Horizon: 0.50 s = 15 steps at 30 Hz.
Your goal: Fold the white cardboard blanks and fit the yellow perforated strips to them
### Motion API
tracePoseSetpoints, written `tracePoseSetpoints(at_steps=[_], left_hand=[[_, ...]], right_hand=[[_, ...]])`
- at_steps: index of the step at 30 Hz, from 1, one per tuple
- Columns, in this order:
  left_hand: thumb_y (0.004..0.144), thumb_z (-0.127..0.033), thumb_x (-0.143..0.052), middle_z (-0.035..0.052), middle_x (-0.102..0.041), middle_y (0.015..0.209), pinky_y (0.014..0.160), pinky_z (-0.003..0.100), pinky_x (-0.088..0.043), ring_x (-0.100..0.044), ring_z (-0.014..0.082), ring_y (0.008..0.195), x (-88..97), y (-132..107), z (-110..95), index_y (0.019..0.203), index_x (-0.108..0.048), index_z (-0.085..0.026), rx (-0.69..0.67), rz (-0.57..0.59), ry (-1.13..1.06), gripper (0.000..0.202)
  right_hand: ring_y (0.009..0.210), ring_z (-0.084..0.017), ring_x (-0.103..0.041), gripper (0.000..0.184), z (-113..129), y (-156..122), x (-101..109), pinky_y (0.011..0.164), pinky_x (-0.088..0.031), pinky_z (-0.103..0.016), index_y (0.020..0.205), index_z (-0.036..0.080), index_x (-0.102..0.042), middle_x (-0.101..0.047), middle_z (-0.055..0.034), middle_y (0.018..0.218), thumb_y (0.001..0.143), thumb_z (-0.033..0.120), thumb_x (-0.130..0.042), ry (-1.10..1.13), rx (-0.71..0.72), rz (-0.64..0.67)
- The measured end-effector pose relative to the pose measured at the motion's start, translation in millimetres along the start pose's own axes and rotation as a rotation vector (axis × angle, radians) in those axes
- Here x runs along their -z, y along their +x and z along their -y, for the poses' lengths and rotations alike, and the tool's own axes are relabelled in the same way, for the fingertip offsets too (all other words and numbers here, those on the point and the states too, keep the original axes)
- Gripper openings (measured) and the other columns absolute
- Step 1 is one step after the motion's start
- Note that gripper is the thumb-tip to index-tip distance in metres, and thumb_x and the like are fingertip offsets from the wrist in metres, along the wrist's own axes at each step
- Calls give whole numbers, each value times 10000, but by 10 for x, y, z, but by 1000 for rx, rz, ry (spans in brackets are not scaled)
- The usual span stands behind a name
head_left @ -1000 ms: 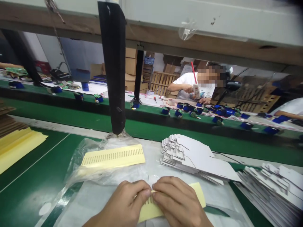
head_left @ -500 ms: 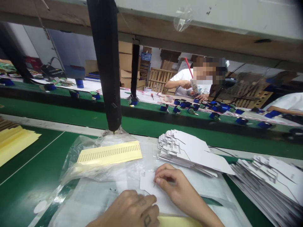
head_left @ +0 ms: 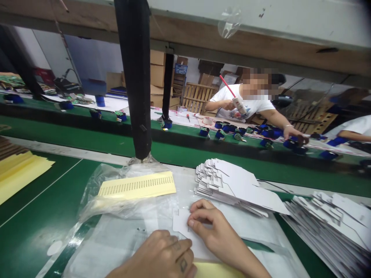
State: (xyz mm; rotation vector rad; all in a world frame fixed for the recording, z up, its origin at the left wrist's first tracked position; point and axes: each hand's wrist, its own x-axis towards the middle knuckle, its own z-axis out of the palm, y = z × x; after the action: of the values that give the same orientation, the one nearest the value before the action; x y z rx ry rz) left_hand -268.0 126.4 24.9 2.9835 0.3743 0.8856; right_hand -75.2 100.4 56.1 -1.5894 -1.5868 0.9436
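Head view: at the bottom edge, a yellow sheet (head_left: 218, 270) is seen between the wrists, mostly hidden, and just beyond it a white card (head_left: 199, 245) is laid flat between the two hands. The left hand (head_left: 165, 253) is curled palm down over the card's near left side, apparently so that it is steadied; whether anything is gripped beneath the fingers cannot be told. The thumb and forefinger of the right hand (head_left: 213, 227) are brought close together over the card, as if for fine placing, but it cannot be told whether anything is pinched in that grip. Beneath, the green counter (head_left: 26, 235) is partly covered by a pale sheet (head_left: 116, 241), perhaps so that the work is kept clean. To the right, a slanting white stack (head_left: 330, 227) is placed, and farther in, another stack of cut blanks (head_left: 237, 181), probably so that pieces can be reached easily. A printed yellow strip (head_left: 137, 185) is laid on a clear bag (head_left: 94, 210), its marked face upward, seemingly for ready access. Beyond the black post (head_left: 135, 85), blue parts (head_left: 204, 132) are lined along a green belt (head_left: 179, 148), over which a co-worker's hand (head_left: 292, 133) is stretched.
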Motion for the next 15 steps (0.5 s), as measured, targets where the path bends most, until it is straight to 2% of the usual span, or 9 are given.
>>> tracePoseSetpoints(at_steps=[8,15], left_hand=[[997,-210,-472,42,-694,778,653,253,-513,-663,158,657,-3,-6,5,848,-600,-171,-6,18,1,200],[996,-216,-499,27,-707,829,669,280,-504,-677,170,704,23,7,6,876,-598,-172,3,34,-7,163]], right_hand=[[1051,-274,-611,213,-15,-12,-9,899,-492,-422,756,203,-721,-609,-91,1038,876,302,-575,-17,-19,-2],[1028,-260,-626,211,-34,9,-24,876,-502,-397,754,207,-722,-630,-84,1019,885,271,-570,-17,14,-33]])
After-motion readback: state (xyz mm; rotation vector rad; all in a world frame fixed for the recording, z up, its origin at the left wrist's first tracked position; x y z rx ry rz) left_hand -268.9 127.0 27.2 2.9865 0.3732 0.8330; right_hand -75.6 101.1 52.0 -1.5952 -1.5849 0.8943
